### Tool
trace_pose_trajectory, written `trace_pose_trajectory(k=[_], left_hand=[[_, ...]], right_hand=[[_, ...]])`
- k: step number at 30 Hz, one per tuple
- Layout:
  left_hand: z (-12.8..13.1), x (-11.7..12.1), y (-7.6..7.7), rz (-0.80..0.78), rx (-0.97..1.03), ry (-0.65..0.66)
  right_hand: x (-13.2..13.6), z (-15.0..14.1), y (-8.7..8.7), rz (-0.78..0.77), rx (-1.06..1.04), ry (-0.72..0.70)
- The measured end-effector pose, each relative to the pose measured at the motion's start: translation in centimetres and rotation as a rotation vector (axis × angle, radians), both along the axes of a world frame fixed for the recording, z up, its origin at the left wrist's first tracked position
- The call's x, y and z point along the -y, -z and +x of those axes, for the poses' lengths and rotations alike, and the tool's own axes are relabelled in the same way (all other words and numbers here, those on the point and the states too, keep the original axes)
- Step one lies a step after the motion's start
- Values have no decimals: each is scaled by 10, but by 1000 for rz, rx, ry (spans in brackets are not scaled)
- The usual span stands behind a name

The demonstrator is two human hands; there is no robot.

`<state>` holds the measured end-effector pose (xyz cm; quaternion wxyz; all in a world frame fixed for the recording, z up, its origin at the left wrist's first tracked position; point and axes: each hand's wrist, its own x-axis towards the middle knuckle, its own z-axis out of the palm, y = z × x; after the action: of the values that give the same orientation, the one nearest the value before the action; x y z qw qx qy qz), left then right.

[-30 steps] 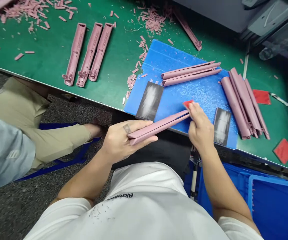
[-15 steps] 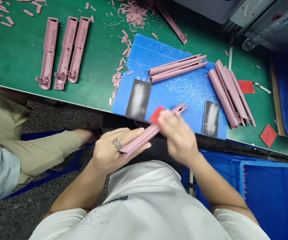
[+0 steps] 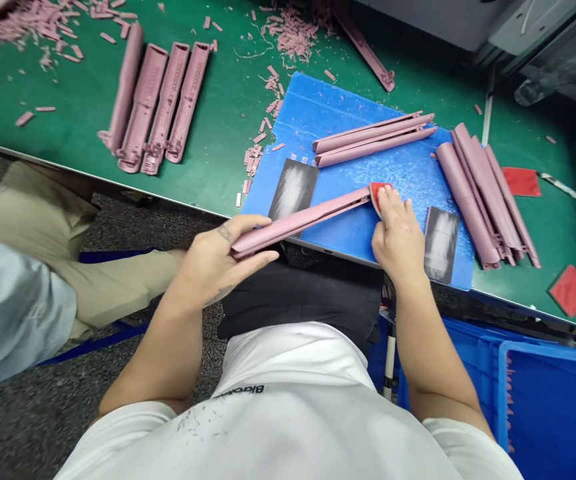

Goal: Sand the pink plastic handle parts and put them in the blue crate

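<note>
My left hand (image 3: 215, 260) is closed around the near end of a long pink plastic part (image 3: 308, 217), which slants up to the right over the blue mat (image 3: 328, 113). At the part's far end my right hand (image 3: 398, 233) pinches a small red abrasive pad (image 3: 377, 193) against it. Two dark sandpaper sheets (image 3: 294, 190) (image 3: 441, 243) lie on the mat on either side of my hands. Two more pink parts (image 3: 373, 137) rest at the back of the mat.
Several pink parts (image 3: 483, 193) are piled right of the mat, several others (image 3: 155, 103) lie at the left on the green table (image 3: 78, 120) among pink shavings (image 3: 295, 37). Red pads (image 3: 522, 181) (image 3: 571, 290) lie at the right. A blue bin (image 3: 553, 407) stands below; another person's leg (image 3: 48, 267) is at left.
My right hand slid the red pad back along the pink part toward my left hand, then out to the far tip again. One more pink part now lies in the left group.
</note>
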<state>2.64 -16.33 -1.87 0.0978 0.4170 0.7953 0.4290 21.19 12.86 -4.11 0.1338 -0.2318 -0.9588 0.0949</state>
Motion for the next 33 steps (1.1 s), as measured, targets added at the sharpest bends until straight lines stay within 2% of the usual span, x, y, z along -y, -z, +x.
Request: trace_pose_trajectory(k=[2, 3, 5, 7, 8, 9, 12, 13, 14, 16, 17, 18, 19, 22, 23, 24, 27, 28, 30, 33], left_hand=[[6, 0, -6, 3, 17, 48], [10, -1, -8, 13, 6, 46], [19, -3, -10, 37, -32, 56], [25, -6, -9, 60, -70, 57], [28, -7, -8, 75, -86, 43], [30, -8, -7, 94, -103, 22], [35, -9, -4, 135, -181, -20], [35, -10, -3, 142, -216, -22], [36, -10, -2, 147, -254, -17], [37, -12, 1, 181, -332, 14], [37, -13, 3, 208, -361, 27], [38, -15, 4, 231, -374, 34], [39, -17, 4, 248, -371, 35], [44, -24, 3, 256, -337, -1], [45, -25, 1, 252, -324, -5], [46, -26, 0, 244, -311, -8], [47, -23, -2, 178, -223, -17], [45, -21, -2, 143, -183, -4], [41, -17, -3, 65, -130, 39], [27, -16, -7, 8, -158, 69]], right_hand=[[26, -8, -7, -12, -43, -31], [44, -11, -11, -23, -83, -107], [77, -16, -20, -54, -178, -368], [89, -21, -24, -78, -243, -586], [84, -23, -24, -79, -246, -593], [75, -25, -25, -78, -229, -521], [47, -26, -34, -106, -151, -170], [48, -23, -40, -118, -157, -152], [54, -20, -47, -127, -176, -218], [74, -13, -58, -119, -229, -483], [80, -11, -59, -108, -244, -599], [81, -11, -56, -97, -242, -646], [76, -11, -51, -90, -224, -607], [40, -16, -31, -84, -126, -199], [31, -16, -27, -82, -106, -115], [27, -16, -25, -81, -102, -112], [34, -14, -29, -83, -118, -380], [35, -14, -30, -86, -106, -427], [22, -12, -29, -83, -59, -335], [-21, 3, -24, -84, -22, -88]])
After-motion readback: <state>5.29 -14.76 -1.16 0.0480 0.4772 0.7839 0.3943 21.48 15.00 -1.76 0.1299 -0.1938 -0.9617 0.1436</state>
